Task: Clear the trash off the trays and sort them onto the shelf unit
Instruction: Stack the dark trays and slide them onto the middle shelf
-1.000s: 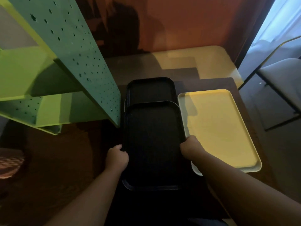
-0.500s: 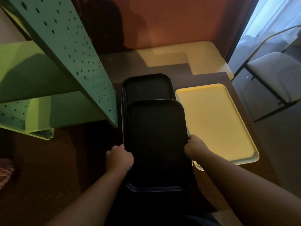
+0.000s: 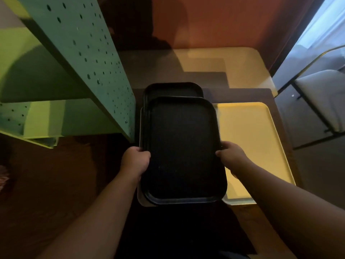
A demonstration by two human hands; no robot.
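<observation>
A black tray (image 3: 183, 150) is held level in front of me, with nothing on it. My left hand (image 3: 134, 161) grips its left rim and my right hand (image 3: 230, 157) grips its right rim. Beneath it lie more dark trays; the far end of one black tray (image 3: 172, 90) sticks out beyond it. A pale yellow tray (image 3: 250, 146) lies to the right on the dark wooden table (image 3: 240, 94), bare. The green perforated shelf unit (image 3: 89, 58) stands at the left, its side panel close to the held tray's left edge.
A grey rim (image 3: 140, 199) shows under the black tray's near left corner. A chair (image 3: 321, 101) with a pale seat stands at the right beside the table. A cream surface (image 3: 242, 66) lies behind the table against an orange wall. A woven object (image 3: 3, 178) is at the left edge.
Both hands have kept their grip on the black tray's sides. The tray has shifted slightly away from me, covering more of the tray behind it. My view has moved a little closer.
</observation>
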